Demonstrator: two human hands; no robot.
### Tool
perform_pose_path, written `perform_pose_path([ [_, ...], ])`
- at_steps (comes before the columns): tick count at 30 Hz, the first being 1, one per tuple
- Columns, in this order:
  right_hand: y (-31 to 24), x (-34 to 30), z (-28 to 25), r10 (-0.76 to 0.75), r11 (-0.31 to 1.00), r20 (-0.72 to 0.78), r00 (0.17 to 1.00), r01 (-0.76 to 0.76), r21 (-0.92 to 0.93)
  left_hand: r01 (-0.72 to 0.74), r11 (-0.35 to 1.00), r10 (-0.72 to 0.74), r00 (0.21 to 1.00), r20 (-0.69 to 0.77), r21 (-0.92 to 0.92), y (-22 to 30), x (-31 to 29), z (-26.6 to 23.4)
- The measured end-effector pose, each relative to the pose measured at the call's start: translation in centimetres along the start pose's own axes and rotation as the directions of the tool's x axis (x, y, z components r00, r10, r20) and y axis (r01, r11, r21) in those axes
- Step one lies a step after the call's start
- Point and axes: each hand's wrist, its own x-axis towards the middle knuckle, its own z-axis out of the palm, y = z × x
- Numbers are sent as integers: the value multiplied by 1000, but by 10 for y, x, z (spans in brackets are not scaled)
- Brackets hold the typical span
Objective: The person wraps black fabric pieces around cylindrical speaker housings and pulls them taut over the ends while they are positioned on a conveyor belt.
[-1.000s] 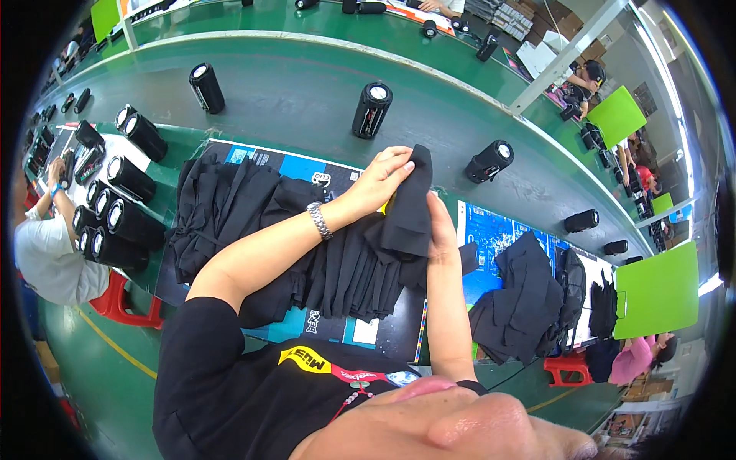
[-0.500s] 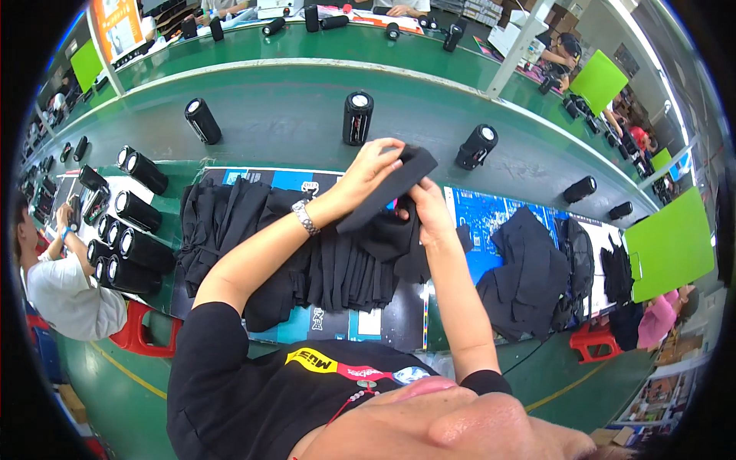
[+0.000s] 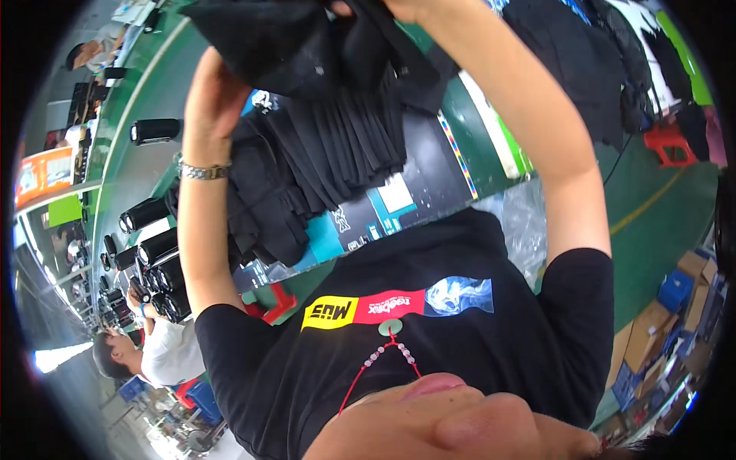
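Note:
A black cloth piece [image 3: 268,46] is held up at the top of the head view, spread between my two hands. My left hand [image 3: 215,96], below a metal watch band, grips its left side, with the fingers mostly hidden behind the cloth. At the upper edge my right hand [image 3: 406,8] is at the cloth's right part; the frame cuts most of it off. Beneath the held piece lies a row of folded black cloth pieces [image 3: 337,146], overlapping on the printed sheets [image 3: 429,161] of the bench.
Black cylindrical speakers [image 3: 153,131] stand left of the cloth, several of them bunched near a co-worker in a white shirt [image 3: 172,356]. Another dark cloth pile [image 3: 567,65] lies to the right. Red stools [image 3: 668,146] and cardboard boxes [image 3: 650,333] are on the floor.
The view has turned and come closer, so the bench now appears higher and tilted. Both hands, with the black cloth piece, have shifted to the top edge, and the cloth looks more spread.

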Motion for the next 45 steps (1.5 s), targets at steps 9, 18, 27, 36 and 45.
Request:
perform_pose_path([
  [9, 25, 56, -11, -173, 874, -42, 984, 134, -468, -125, 959, 125, 992, 17, 252, 17, 15, -29],
  [18, 123, 70, 6, -543, 500, -358, 760, -50, -865, -281, 515, 529, 847, -43, 810, -33, 64, -75],
  [27, 116, 126, -28, -642, 496, -456, 616, -121, -860, -281, 372, 716, 693, -82, 885, -10, 147, -66],
  [36, 121, 153, -108, 43, 952, -625, 780, -222, -211, -100, 948, 208, 912, -353, 300, -18, 196, -62],
  [45, 142, 163, -131, 201, 803, -642, 740, -500, -325, 269, 941, -113, 820, -561, 203, -37, 215, -80],
])
